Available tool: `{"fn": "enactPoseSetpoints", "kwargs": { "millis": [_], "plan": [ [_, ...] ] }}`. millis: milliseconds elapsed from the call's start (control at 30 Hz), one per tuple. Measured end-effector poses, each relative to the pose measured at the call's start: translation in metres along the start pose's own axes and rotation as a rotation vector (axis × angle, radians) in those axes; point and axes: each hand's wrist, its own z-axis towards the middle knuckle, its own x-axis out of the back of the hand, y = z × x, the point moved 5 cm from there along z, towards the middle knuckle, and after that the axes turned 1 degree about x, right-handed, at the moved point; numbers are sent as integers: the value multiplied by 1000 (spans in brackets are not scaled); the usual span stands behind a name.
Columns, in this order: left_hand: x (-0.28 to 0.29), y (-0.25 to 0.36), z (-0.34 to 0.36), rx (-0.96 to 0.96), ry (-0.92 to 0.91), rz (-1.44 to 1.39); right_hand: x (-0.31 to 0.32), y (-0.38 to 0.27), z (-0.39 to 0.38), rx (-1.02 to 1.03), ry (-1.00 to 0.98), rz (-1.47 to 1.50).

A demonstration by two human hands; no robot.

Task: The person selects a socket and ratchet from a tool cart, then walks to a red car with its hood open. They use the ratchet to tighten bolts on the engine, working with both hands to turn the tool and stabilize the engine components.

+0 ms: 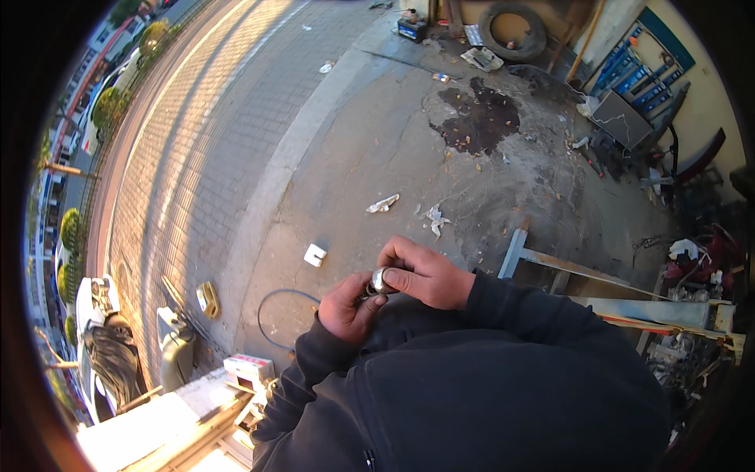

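Observation:
A small shiny silver metal part with a rounded body and a darker end is held between both of my hands in front of my dark jacket. My right hand has its thumb pressed on the part and its fingers curled above it. My left hand grips the same part from the left, with fingers and thumb closed round its lower end. The fingertips hide some of the part, so I cannot make out exactly what it is.
A metal frame stands at right beside engine parts. A black hose loops over the concrete. A white box sits at lower left. A tyre, battery and dark stain are at the back. A brick path runs left.

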Motion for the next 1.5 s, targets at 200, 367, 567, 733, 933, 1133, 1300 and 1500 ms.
{"fn": "enactPoseSetpoints", "kwargs": {
  "millis": [200, 367, 567, 733, 933, 1133, 1300, 1500],
  "plan": [
    [-58, 49, 145, -188, -392, 158, 142, -57, -31, 30, 63, -388],
    [-117, 76, 261, -367, -862, 19, 231, -75, -49, 284, 70, -463],
    [-192, 104, 404, -554, -1067, -58, 348, -80, -66, 258, 380, -529],
    [-283, 143, 537, -484, -947, 146, 454, -93, -83, -38, 1053, -622],
    [-369, 234, 656, -707, -1006, 103, 548, -135, -162, 128, 1597, -503],
    [-462, 314, 748, -776, -967, -149, 598, -165, -255, 399, 1919, 45],
    [-555, 363, 793, -628, -1067, -245, 704, -193, -314, 598, 1711, 108],
    [-656, 432, 826, -845, -1084, 50, 828, -231, -376, 364, 1674, -289]
  ]
}}
